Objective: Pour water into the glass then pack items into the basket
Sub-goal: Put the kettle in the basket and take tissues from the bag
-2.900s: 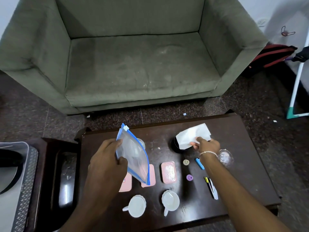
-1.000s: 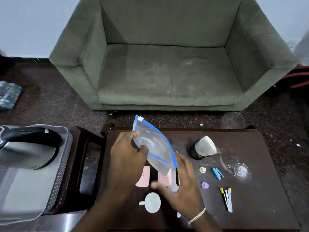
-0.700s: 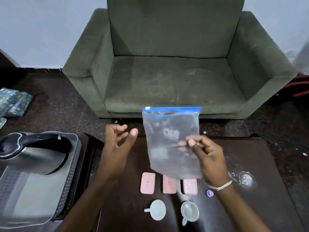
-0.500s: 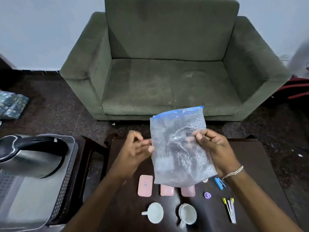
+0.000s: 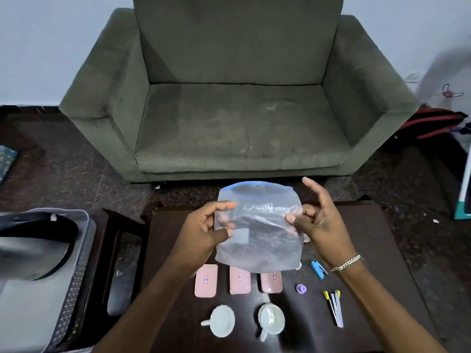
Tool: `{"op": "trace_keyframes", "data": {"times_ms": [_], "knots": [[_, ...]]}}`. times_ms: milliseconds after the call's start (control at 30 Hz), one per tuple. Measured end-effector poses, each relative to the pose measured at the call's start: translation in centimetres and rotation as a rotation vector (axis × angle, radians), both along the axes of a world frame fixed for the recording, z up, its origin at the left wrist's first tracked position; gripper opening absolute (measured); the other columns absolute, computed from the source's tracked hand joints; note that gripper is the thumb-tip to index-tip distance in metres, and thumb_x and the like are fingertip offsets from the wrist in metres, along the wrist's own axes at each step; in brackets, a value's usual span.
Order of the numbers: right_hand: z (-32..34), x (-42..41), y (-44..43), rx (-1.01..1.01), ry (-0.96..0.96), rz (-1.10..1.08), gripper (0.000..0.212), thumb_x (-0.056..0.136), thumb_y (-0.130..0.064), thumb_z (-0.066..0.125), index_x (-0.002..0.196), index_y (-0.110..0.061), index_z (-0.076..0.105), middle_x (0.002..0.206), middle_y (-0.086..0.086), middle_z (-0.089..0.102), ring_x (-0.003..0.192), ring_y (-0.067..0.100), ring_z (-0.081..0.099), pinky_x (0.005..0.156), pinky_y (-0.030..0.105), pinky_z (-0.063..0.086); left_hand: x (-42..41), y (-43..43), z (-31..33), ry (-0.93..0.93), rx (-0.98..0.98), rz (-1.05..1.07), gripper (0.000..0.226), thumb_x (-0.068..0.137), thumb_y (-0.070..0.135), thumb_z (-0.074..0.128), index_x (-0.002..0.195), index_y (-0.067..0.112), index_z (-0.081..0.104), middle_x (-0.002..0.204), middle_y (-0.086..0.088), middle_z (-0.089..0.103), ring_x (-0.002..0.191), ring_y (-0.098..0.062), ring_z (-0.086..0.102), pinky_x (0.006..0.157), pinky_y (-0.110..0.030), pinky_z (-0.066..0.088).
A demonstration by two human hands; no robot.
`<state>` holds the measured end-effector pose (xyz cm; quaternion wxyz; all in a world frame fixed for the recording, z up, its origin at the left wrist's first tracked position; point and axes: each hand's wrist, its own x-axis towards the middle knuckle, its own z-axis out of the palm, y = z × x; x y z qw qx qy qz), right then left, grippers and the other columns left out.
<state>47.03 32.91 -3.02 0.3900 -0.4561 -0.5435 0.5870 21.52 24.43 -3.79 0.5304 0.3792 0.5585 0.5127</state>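
Both hands, my left hand (image 5: 201, 233) and right hand (image 5: 318, 222), pinch the empty zip bag (image 5: 257, 233); below them, cups (image 5: 221, 320) and pink cases (image 5: 206, 280) await packing.

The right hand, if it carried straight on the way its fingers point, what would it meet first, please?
The right hand points leftward at the clear zip bag, which it already pinches at its edge; beyond that lies the left hand. Depth is unclear, so this is a judgement.

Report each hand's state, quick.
Left hand: closed on the plastic bag, pinching its left edge.
Right hand: pinching the bag's right edge, other fingers spread.
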Motion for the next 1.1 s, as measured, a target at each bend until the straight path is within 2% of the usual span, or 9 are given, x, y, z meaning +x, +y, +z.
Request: {"op": "trace_keyframes", "data": {"times_ms": [100,200,433,533,633,767,833,1000,1100], "knots": [[0.4,0.2,0.3,0.049,-0.078,0.034,0.059,0.074,-0.011,0.084,0.129,-0.023,0.065,0.114,0.009,0.074,0.099,0.023,0.065,0.093,0.044,0.053,0.4,0.5,0.7,-0.011,0.008,0.038,0.045,0.076,0.005,0.081,0.115,0.028,0.075,0.107,-0.007,0.080,0.095,-0.015,0.070,0.092,-0.035,0.057],[0.5,-0.2,0.5,-0.034,-0.095,0.062,0.067,0.072,0.004,0.084,0.132,-0.017,0.064,0.131,0.006,0.068,0.113,0.019,0.065,0.101,0.041,0.051,0.7,0.8,1.0,0.040,0.002,0.143,0.038,0.074,0.010,0.083,0.109,0.025,0.076,0.099,-0.013,0.078,0.091,-0.018,0.067,0.093,-0.043,0.055],[0.1,-2.1,-0.2,0.123,-0.549,0.025,0.032,0.086,0.002,0.073,0.111,-0.017,0.076,0.104,-0.004,0.071,0.093,0.005,0.066,0.089,0.028,0.050,0.7,-0.3,1.4,0.447,-0.043,0.238,0.027,0.079,0.005,0.085,0.098,0.023,0.077,0.096,0.006,0.075,0.089,-0.017,0.072,0.083,-0.031,0.057],[0.2,-3.3,-0.2,0.191,-0.667,0.067,0.007,0.093,-0.009,0.068,0.087,-0.010,0.072,0.094,0.008,0.055,0.086,0.022,0.058,0.075,0.030,0.039,-0.6,-1.2,1.6,0.653,0.001,0.212,0.014,0.082,0.013,0.083,0.074,0.019,0.073,0.086,0.002,0.058,0.078,-0.006,0.058,0.071,-0.019,0.044],[0.9,-4.8,-0.6,0.168,-0.506,0.104,0.018,0.099,-0.015,0.062,0.089,-0.001,0.068,0.096,0.010,0.059,0.086,0.023,0.058,0.079,0.038,0.044,-3.6,-2.6,1.7,0.623,0.000,0.164,0.025,0.095,0.025,0.073,0.077,0.010,0.063,0.095,0.001,0.059,0.086,-0.013,0.058,0.080,-0.029,0.048],[1.9,-9.9,-2.6,0.150,-0.266,0.177,0.006,0.099,-0.012,0.064,0.101,-0.016,0.067,0.090,0.001,0.074,0.081,0.018,0.066,0.077,0.038,0.053,-7.8,-6.1,2.1,0.547,-0.045,0.233,0.030,0.101,0.028,0.064,0.082,0.023,0.041,0.061,0.013,0.045,0.054,-0.004,0.043,0.055,-0.028,0.041],[1.8,-13.3,-3.9,0.148,-0.212,0.147,0.027,0.093,-0.007,0.069,0.109,-0.027,0.062,0.092,0.003,0.072,0.084,0.020,0.067,0.078,0.035,0.054,-10.2,-8.4,2.4,0.546,-0.064,0.330,0.030,0.097,0.017,0.067,0.085,0.023,0.040,0.061,0.010,0.044,0.054,-0.008,0.043,0.055,-0.034,0.041],[1.0,-22.8,-8.4,0.227,-0.180,0.286,0.029,0.090,0.002,0.069,0.096,-0.027,0.073,0.091,-0.005,0.073,0.088,0.008,0.067,0.080,0.023,0.051,-18.7,-16.0,3.2,0.401,-0.135,0.410,0.025,0.094,-0.009,0.059,0.082,0.013,0.061,0.073,0.005,0.064,0.064,-0.011,0.059,0.061,-0.019,0.049],[-0.3,-29.2,-12.1,0.178,-0.206,0.342,0.022,0.089,0.000,0.072,0.091,-0.021,0.079,0.088,-0.006,0.069,0.082,0.006,0.065,0.077,0.024,0.049,-24.0,-20.7,3.4,0.327,-0.255,0.382,0.013,0.091,0.002,0.074,0.102,0.008,0.075,0.088,0.003,0.074,0.075,-0.012,0.065,0.072,-0.023,0.052]]}}
